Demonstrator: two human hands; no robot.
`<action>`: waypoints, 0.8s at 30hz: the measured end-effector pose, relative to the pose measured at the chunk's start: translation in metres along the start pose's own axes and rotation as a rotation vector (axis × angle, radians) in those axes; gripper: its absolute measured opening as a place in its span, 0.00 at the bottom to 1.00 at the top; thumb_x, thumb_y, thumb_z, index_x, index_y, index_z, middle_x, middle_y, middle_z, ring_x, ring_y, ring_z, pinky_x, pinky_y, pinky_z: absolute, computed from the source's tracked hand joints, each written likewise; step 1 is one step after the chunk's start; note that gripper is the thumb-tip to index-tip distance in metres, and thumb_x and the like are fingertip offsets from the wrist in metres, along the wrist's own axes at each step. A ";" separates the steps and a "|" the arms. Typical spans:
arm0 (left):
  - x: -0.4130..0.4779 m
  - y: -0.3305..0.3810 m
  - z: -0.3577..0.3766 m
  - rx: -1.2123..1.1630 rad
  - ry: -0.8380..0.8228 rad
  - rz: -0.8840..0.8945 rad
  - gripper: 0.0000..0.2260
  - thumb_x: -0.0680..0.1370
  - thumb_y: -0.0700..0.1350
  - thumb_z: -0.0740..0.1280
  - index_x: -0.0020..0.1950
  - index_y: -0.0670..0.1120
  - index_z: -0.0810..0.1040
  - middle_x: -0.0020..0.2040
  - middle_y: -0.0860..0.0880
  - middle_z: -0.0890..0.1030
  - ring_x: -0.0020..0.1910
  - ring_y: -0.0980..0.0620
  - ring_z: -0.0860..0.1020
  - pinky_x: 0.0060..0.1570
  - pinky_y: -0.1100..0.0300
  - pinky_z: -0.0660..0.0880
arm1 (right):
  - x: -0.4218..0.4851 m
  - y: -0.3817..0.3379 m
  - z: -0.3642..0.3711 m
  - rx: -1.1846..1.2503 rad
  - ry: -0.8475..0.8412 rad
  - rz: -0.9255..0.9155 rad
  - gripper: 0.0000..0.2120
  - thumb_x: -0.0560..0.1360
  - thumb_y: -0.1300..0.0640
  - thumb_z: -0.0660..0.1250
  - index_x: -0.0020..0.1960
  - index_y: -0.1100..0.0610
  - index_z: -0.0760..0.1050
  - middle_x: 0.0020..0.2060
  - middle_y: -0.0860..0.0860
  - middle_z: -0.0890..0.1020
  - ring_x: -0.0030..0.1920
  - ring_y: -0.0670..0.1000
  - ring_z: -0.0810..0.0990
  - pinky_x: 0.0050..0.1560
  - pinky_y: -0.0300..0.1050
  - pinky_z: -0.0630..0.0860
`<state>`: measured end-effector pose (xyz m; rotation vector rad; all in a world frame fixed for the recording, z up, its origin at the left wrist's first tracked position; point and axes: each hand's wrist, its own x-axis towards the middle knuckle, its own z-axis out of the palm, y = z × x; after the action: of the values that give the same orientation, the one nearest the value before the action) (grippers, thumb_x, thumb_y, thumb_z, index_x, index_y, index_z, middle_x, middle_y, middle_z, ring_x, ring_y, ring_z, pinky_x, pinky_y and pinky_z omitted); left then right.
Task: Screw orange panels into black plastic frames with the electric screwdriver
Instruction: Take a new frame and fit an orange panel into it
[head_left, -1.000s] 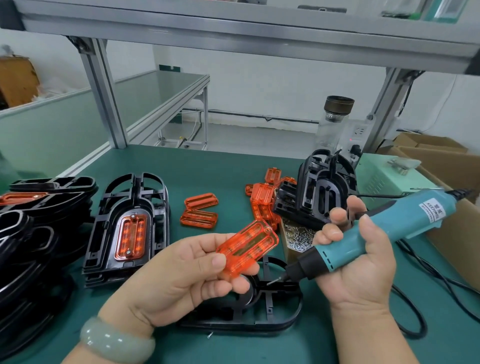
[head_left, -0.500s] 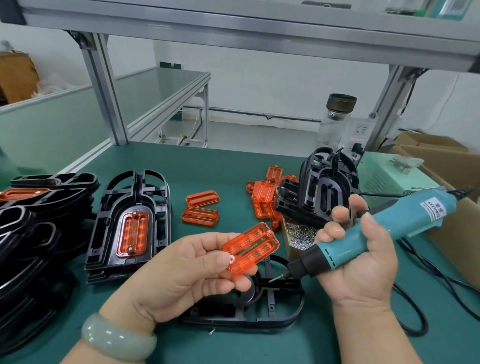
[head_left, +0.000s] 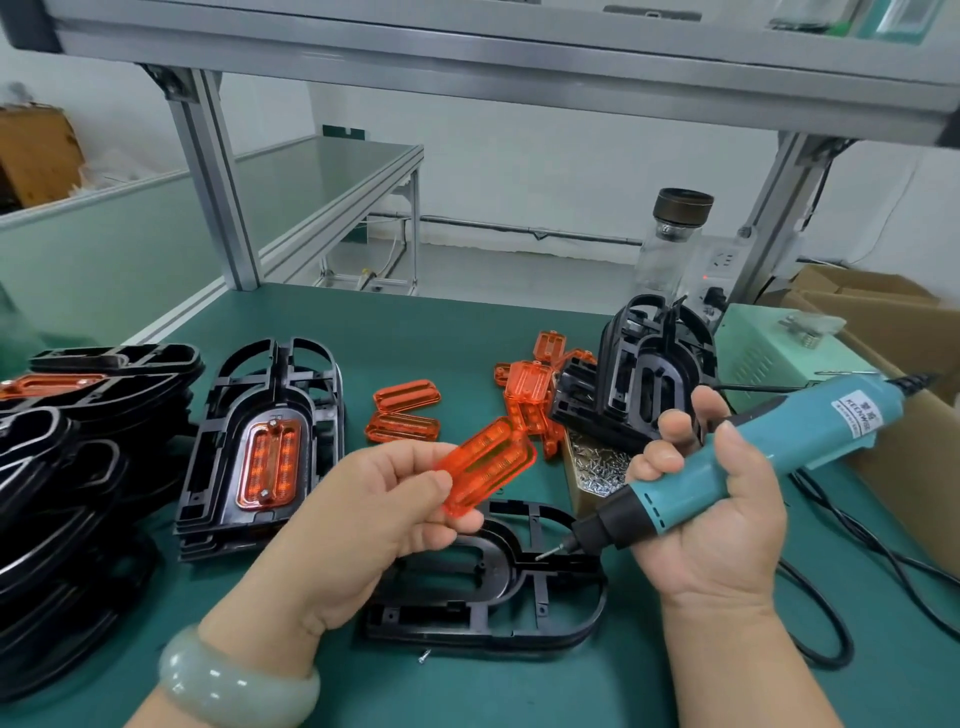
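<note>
My left hand (head_left: 363, 525) pinches an orange panel (head_left: 488, 465) between thumb and fingers, held above an empty black frame (head_left: 488, 603) that lies flat on the green mat. My right hand (head_left: 711, 509) grips the teal electric screwdriver (head_left: 727, 473). Its bit points down and left, close over the frame's right part. A finished frame with an orange panel (head_left: 267, 462) lies on a stack to the left. Loose orange panels (head_left: 405, 410) lie behind my hands.
A box of screws (head_left: 597, 470) sits behind the screwdriver, with a pile of black frames (head_left: 649, 374) and orange panels (head_left: 530, 389) beyond. More black frames (head_left: 57, 467) are stacked at the far left. A power supply box (head_left: 769, 353), cardboard boxes (head_left: 883, 312), a bottle (head_left: 670, 244) and a black cable (head_left: 831, 623) are at right.
My left hand has turned the orange panel over, so its smooth face now shows. The screwdriver tip has dropped slightly toward the frame.
</note>
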<state>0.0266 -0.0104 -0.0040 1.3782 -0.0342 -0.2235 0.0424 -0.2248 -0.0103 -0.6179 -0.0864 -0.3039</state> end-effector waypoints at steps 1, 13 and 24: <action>-0.001 0.002 0.001 0.020 0.051 0.024 0.07 0.77 0.37 0.63 0.45 0.44 0.81 0.40 0.42 0.84 0.38 0.50 0.83 0.32 0.66 0.77 | 0.000 0.000 0.000 0.000 -0.001 0.001 0.13 0.73 0.56 0.59 0.44 0.50 0.82 0.35 0.48 0.80 0.28 0.43 0.73 0.32 0.33 0.72; -0.016 0.015 -0.017 0.936 0.277 0.243 0.10 0.71 0.46 0.73 0.38 0.63 0.79 0.36 0.66 0.80 0.36 0.64 0.77 0.40 0.70 0.71 | -0.001 -0.001 0.000 0.011 0.001 -0.013 0.15 0.77 0.57 0.57 0.44 0.50 0.82 0.35 0.48 0.80 0.28 0.44 0.74 0.32 0.34 0.73; -0.007 -0.001 -0.013 1.181 0.227 0.230 0.08 0.70 0.54 0.73 0.41 0.59 0.75 0.36 0.60 0.79 0.36 0.66 0.75 0.34 0.75 0.67 | 0.000 0.001 -0.002 0.029 0.013 -0.003 0.14 0.77 0.57 0.57 0.44 0.51 0.82 0.35 0.49 0.80 0.28 0.44 0.73 0.32 0.34 0.73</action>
<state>0.0215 0.0036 -0.0070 2.5452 -0.1519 0.2002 0.0427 -0.2256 -0.0121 -0.5872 -0.0791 -0.3092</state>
